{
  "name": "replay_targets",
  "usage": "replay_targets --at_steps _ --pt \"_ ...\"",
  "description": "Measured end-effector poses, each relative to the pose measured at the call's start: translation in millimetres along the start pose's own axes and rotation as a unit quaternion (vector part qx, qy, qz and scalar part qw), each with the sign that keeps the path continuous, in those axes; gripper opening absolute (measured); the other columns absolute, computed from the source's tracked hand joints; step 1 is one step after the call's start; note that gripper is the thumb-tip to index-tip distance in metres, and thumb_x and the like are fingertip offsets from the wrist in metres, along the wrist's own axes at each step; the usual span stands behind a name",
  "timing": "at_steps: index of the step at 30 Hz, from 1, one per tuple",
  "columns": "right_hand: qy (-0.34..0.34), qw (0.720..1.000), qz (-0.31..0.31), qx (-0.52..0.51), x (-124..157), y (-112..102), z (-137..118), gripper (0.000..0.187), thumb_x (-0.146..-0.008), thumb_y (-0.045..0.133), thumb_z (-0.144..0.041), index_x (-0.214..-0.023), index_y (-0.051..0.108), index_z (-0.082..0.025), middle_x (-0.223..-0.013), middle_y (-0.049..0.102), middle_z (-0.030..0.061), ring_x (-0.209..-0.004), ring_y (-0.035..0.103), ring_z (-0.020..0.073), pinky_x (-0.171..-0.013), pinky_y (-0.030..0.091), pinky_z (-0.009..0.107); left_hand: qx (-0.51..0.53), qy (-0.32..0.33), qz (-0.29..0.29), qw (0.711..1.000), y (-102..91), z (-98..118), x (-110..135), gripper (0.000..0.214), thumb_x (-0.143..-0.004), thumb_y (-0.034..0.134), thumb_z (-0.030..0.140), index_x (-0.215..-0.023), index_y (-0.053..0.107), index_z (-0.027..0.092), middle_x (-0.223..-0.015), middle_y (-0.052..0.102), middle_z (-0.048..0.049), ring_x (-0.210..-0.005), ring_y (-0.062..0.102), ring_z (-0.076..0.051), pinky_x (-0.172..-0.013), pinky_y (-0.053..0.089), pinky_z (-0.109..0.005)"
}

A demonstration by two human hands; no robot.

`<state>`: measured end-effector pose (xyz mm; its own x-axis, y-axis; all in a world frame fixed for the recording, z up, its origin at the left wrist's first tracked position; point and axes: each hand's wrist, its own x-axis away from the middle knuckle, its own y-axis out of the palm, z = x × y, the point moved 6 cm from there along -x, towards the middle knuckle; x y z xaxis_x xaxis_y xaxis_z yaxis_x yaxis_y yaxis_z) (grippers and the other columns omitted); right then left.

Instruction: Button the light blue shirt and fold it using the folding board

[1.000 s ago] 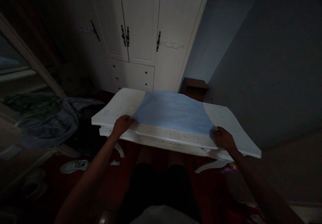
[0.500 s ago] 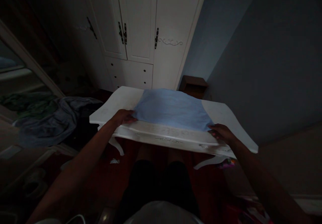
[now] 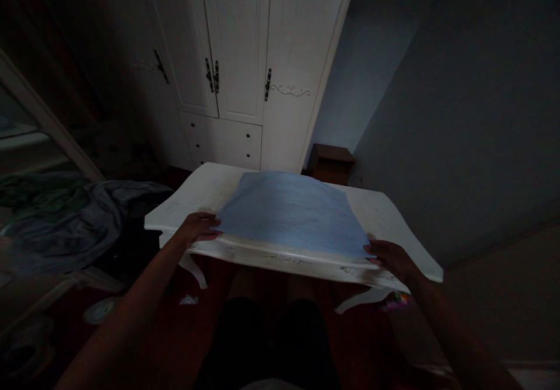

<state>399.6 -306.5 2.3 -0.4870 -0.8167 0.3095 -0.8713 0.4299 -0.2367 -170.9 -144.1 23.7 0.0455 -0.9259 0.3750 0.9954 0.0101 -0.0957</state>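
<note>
A light blue cloth [image 3: 291,212] lies spread flat on a small white table [image 3: 389,220] in front of me. My left hand [image 3: 195,228] rests at the cloth's near left corner, fingers pointing right and pressed onto its edge. My right hand [image 3: 391,257] lies at the near right corner, fingers touching the cloth's edge at the table's front rim. The dim light hides whether either hand pinches the fabric.
A white wardrobe [image 3: 245,69] with dark handles and drawers stands behind the table. A small brown stand [image 3: 329,161] sits at its right by the blue-grey wall. Crumpled grey and green clothes [image 3: 65,218] lie at left. My dark-clad legs [image 3: 266,337] are below the table.
Both hands have slid slightly toward me along the cloth's near corners, and the cloth now lies flatter and reaches nearer the front rim. The view has tilted a little.
</note>
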Motion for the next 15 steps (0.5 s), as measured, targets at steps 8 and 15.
replay_targets --at_steps 8,15 --pt "0.004 0.988 -0.030 0.150 20.1 -18.6 20.1 0.038 -0.056 0.080 -0.031 -0.091 0.069 -0.023 -0.083 0.075 0.0078 -0.076 0.073 0.0275 -0.060 0.062 0.038 -0.004 -0.016 0.009 1.000 -12.0 -29.7 50.4 0.066 -0.046 0.088 0.034 -0.103 0.061 0.015 -0.072 0.072 -0.0036 -0.060 0.070 -0.021 -0.058 0.060 -0.032" --pt "-0.234 0.925 0.062 0.293 10.1 5.0 -35.7 0.044 -0.071 0.066 -0.039 -0.112 0.065 -0.024 -0.118 0.067 0.0139 -0.099 0.068 0.0307 -0.088 0.057 0.047 0.058 -0.007 0.046 0.997 -9.9 -54.9 62.6 0.050 -0.058 0.084 0.037 -0.100 0.063 0.019 -0.081 0.074 -0.0041 -0.067 0.072 -0.022 -0.064 0.059 -0.032"
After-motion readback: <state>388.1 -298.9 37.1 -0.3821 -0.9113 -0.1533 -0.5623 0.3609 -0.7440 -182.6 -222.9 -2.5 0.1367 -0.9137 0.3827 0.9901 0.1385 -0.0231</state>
